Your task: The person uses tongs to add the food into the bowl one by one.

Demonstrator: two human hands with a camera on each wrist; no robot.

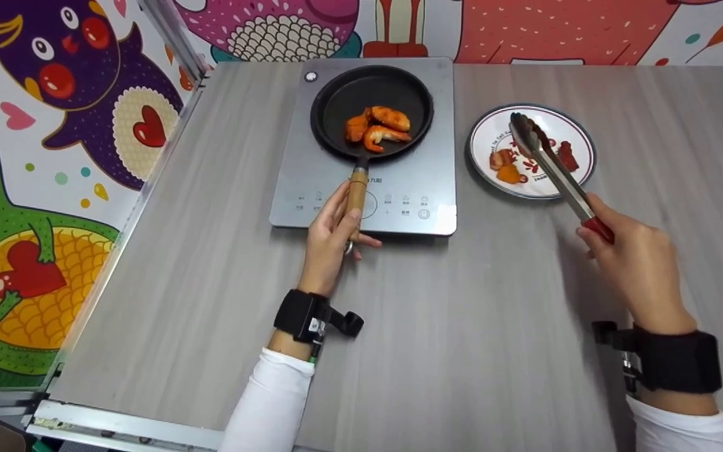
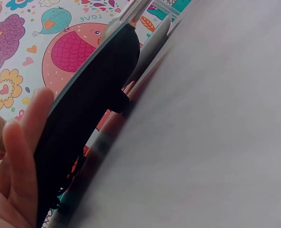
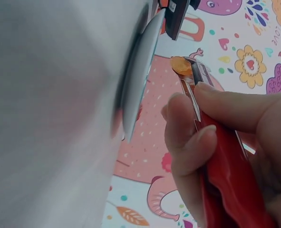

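Tongs: one pair point(image 1: 553, 168), steel with red grips, held by the right hand point(image 1: 637, 263); their closed tips hung over the plate point(image 1: 578, 135), above the food there.
Right hand: fingers and thumb were wrapped round the red grips point(image 3: 228, 171), squeezing the arms together; the wrist sat low at the table's right, the tongs slanting up and left.
Pan: one point(image 1: 371, 110), black, sat on the cooktop point(image 1: 399, 188), its wooden handle point(image 1: 355, 191) pointing toward the person.
Left hand: it point(image 1: 330, 242) gripped the handle's near end, fingers curled round it, forearm reaching straight in from the near edge.
Shrimp: three orange pieces point(image 1: 377, 125) lay in the pan, touching one another.
Plate food: three pieces — a pale one point(image 1: 499, 158), an orange one point(image 1: 511, 174), a dark red one point(image 1: 567, 157).
Table: one grey wood-grain top point(image 1: 462, 326), with the cooktop at the back middle and the plate just to its right.
Wristbands: two, black, one on each wrist.
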